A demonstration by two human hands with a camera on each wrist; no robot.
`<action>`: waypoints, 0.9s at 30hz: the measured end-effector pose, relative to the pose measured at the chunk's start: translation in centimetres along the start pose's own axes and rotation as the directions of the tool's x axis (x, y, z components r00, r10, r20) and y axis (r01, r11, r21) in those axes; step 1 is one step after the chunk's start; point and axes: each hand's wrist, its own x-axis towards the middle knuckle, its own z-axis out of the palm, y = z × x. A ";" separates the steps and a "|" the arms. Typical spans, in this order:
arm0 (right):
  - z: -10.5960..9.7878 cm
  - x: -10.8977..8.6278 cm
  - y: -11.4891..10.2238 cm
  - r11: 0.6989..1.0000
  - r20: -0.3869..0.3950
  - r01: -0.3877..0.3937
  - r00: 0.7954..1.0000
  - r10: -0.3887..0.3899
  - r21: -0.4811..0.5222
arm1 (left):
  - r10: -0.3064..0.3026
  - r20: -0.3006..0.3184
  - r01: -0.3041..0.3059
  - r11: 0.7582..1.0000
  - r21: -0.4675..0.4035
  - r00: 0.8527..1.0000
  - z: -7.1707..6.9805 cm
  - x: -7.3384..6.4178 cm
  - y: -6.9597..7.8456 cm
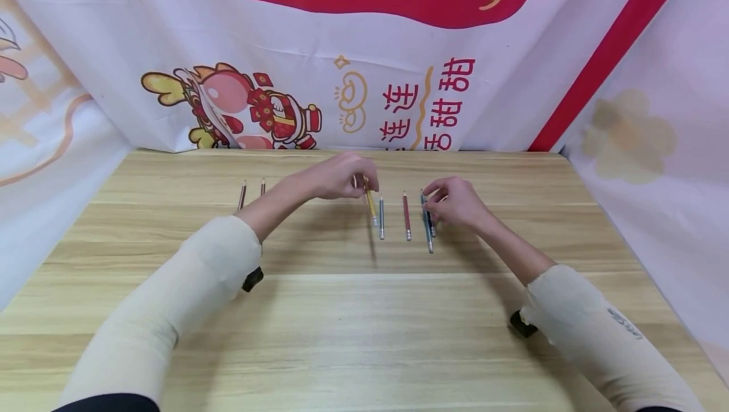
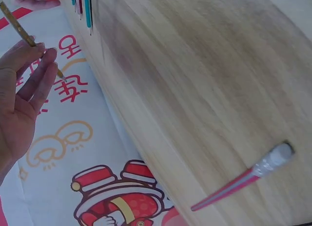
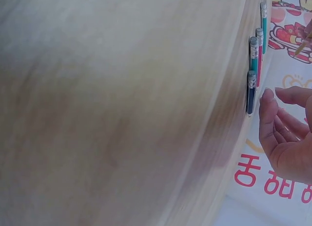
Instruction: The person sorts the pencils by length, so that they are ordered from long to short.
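My left hand [image 1: 347, 174] pinches a yellow pencil [image 1: 372, 208] near one end, its white-tipped end pointing down toward the table. In the left wrist view the yellow pencil [image 2: 17, 24] runs between thumb and fingers. Just right of it lie a blue-green pencil [image 1: 381, 221] and a red pencil [image 1: 407, 217]. My right hand [image 1: 455, 202] is beside another blue-green pencil [image 1: 428, 238] and a dark pencil [image 1: 433, 228], which lie close together. From the right wrist, thumb and fingertips stand apart near the dark pencil [image 3: 251, 94], with nothing between them.
Two dark reddish pencils, one farther left [image 1: 242, 193] and one by the left forearm [image 1: 263, 186], lie on the wooden table [image 1: 364, 323]. A printed cloth [image 1: 319, 38] hangs along the table's far edge, with more cloth at both sides.
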 end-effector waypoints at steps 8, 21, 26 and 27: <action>0.2 0.1 -0.3 1.000 -0.008 -0.014 1.000 0.014 -0.016 | -0.085 -0.047 0.080 0.992 -0.096 0.995 -0.4 -1.4 0.1; 1.1 0.5 -1.0 0.984 -0.033 -0.068 0.997 0.063 -0.163 | -0.201 -0.135 0.179 0.970 -0.163 0.970 -1.1 -4.4 -0.6; 1.4 0.8 -1.1 0.977 -0.033 -0.083 0.996 0.078 -0.195 | -0.260 -0.194 0.220 0.954 -0.206 0.946 -0.9 -5.6 -0.9; 1.4 0.9 -1.1 0.975 -0.033 -0.087 0.996 0.082 -0.206 | -0.275 -0.202 0.231 0.949 -0.216 0.940 -0.9 -5.8 -0.9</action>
